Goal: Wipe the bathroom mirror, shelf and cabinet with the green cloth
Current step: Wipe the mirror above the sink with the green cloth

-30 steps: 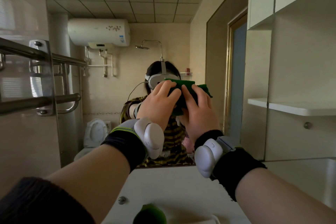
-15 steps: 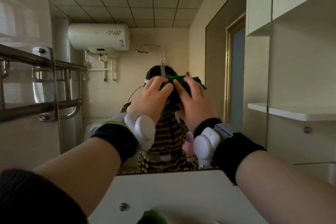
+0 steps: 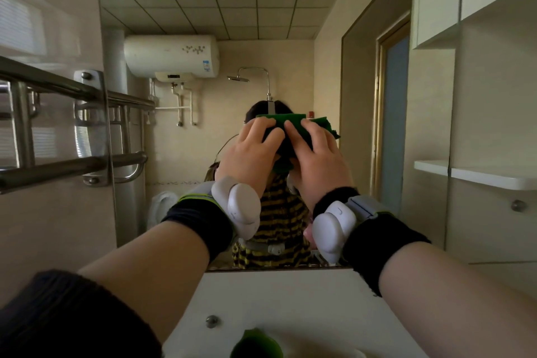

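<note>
1. Green cloth (image 3: 291, 124) — spread flat on the mirror (image 3: 276, 23), far centre, over the reflected head.
2. Left hand (image 3: 247, 154) and right hand (image 3: 316, 166) are side by side, fingers extended — both press the cloth to the glass.
3. Shelf (image 3: 476, 176) is right of the mirror; towel rail (image 3: 58, 167) is left.

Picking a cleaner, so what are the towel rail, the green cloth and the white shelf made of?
Towel rail: polished metal, probably stainless steel; bright reflections. Green cloth: coarse matte fibre, like scouring pad; ragged edge. Shelf: smooth white board, perhaps laminate.
</note>
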A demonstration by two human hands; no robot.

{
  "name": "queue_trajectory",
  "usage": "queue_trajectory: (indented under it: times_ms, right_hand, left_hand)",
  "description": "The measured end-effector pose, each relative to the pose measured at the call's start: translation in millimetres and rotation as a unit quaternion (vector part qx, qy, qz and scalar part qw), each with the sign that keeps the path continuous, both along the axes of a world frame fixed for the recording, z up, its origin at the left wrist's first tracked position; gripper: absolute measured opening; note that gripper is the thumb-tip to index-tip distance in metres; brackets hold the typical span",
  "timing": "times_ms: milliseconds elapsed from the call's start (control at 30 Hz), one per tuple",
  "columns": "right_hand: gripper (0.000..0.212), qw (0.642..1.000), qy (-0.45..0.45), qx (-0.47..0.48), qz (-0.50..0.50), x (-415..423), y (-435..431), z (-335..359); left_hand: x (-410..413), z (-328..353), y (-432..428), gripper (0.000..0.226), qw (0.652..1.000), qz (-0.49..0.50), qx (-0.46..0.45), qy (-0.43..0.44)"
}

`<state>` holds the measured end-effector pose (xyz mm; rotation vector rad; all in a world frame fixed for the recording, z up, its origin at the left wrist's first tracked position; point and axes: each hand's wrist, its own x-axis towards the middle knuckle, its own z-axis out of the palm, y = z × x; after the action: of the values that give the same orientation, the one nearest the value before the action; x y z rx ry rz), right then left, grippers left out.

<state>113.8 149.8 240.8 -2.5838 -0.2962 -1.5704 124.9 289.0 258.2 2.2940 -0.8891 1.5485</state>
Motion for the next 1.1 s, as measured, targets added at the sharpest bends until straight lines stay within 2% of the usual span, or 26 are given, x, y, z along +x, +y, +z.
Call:
queue_trajectory:
  times_ms: [167, 567, 733, 1100]
  right_hand:
    - [0.065, 1.000, -0.004, 0.009, 0.003, 0.2, 5.9, -8.1]
    - [0.069, 0.999, 0.034, -0.008, -0.013, -1.0, 16.7, -13.7]
    - [0.071, 0.998, 0.044, -0.039, 0.001, -2.0, 23.1, 5.2]
    - [0.069, 0.999, 0.007, -0.039, -0.002, 7.9, 41.3, 18.1]
  left_hand:
    - [1.8, -6.8, 5.2, 0.037, 1.000, 0.017, 0.010, 0.018]
    - [2.5, -9.7, 21.6, 0.041, 0.997, 0.039, 0.048, 0.041]
    - [0.9, -0.5, 29.8, 0.039, 0.997, 0.055, 0.031, 0.034]
    - [2.0, 9.7, 39.4, 0.031, 0.999, 0.040, -0.028, 0.016]
